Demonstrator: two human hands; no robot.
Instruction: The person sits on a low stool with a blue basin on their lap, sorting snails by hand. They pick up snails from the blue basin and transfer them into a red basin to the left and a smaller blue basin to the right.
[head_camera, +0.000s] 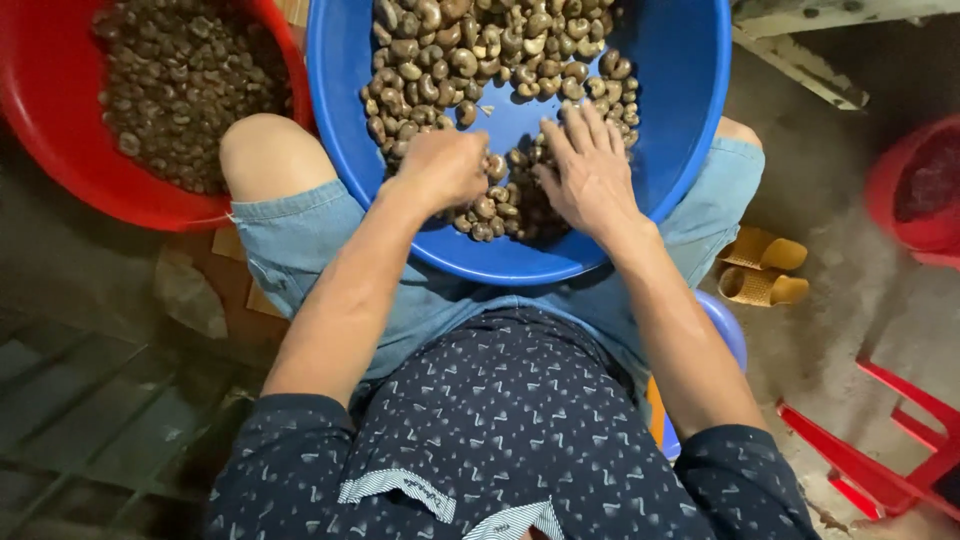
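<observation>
Down below, blue basin (690, 90) of nuts (470, 50), red basin (50, 100) likewise

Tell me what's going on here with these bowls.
A seated person has both hands in a blue basin resting on their lap, working through brown, curved nuts. The left hand is curled closed among the nuts; the right hand lies flat with fingers spread on the pile. A red basin of darker nuts sits beside the left knee.

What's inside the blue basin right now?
The blue basin holds brown curved nuts, with bare bottom mid-basin. The left hand and right hand cover the near pile, hiding what lies beneath them.
</observation>
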